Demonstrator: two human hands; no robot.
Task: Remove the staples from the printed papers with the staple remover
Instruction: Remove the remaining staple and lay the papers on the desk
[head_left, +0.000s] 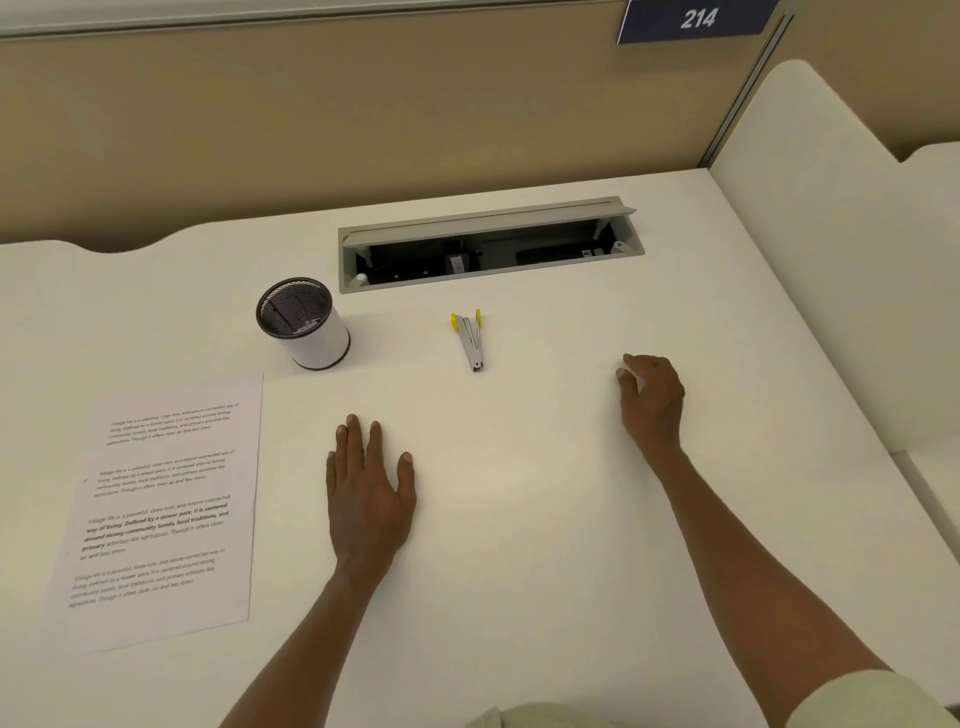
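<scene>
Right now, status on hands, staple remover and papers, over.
Left hand flat on desk, holding nothing. Right hand loosely curled, whether it holds anything unclear. Staple remover untouched between them, farther back. Printed papers far left, mesh cup behind; path clear.

Tabletop (519, 519): white, evenly lit
Far wall: tan partition (363, 130)
Far right: blue sign (696, 21), "214"
Tabletop centre: open grey cable tray (488, 244)
</scene>
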